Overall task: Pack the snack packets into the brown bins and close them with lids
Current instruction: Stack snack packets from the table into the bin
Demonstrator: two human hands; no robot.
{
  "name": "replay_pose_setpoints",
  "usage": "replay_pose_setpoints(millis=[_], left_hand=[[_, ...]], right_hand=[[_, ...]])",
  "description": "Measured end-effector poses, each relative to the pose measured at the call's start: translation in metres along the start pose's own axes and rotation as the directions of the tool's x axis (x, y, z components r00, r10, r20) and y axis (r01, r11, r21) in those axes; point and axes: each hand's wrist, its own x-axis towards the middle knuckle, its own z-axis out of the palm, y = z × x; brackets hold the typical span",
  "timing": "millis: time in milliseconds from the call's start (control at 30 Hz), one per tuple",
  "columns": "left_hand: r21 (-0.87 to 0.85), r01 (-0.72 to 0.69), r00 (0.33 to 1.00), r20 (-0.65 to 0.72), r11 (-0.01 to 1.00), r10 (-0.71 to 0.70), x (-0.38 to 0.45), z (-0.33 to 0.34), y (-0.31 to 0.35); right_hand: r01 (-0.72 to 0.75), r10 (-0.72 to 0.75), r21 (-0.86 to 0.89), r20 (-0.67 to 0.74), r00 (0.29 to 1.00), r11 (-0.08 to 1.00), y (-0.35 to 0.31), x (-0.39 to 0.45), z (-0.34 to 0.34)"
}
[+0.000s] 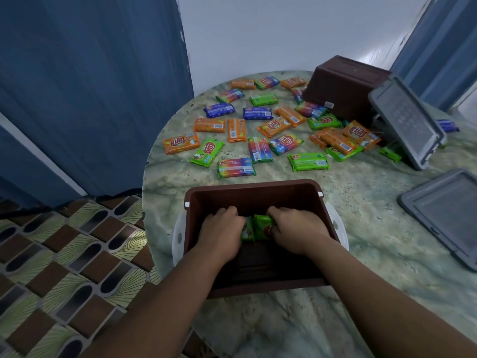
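Hands: both mine, down inside the near bin (254, 188), wrists over its near rim.
Left hand (222, 232): fingers curled round the left end of the green pack (258, 226).
Right hand (296, 228): fingers curled round the pack's right end, thumb on its front face.
Green pack: held between my two hands, low in the bin, near the middle. May be two packs stacked; I can't tell.
Near bin: brown, open top, upright on the worktop (361, 215) right in front of me. White latch tabs at its far corners, white side handles (178, 239) showing left and right.
Bin contents: only the held pack visible; floor of the bin is dark, partly hidden by my arms.
Loose packs (258, 130): many, scattered flat on the worktop beyond the bin. Orange, green, blue, rainbow colours. Nearest one is a rainbow pack (236, 167) just past the far rim.
Second bin (343, 86): brown, far right, tipped over bottom-up, a few packs against its edge.
Lids: one grey lid (405, 120) propped tilted beside the second bin, packs tucked under it; another grey lid (444, 215) flat at the right edge.
Worktop: round, green marbled.
Around: blue curtain (90, 94) left, patterned floor (64, 254) below it.
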Motion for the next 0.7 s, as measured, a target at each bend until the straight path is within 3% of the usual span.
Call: replay_pose_setpoints(millis=[433,700], left_hand=[[-0.017,0.013,1.0,0.007,1.0,-0.013,-0.0004,-0.0024,0.0007],[-0.009,0.013,1.0,0.008,1.0,-0.013,-0.0009,-0.0039,0.0022]], right_hand=[[0.042,-0.043,-0.019,-0.05,0.998,0.999,0.0021,0.0029,0.0016],[0.072,-0.067,-0.108,0.049,0.997,0.992,0.0028,0.0025,0.0026]])
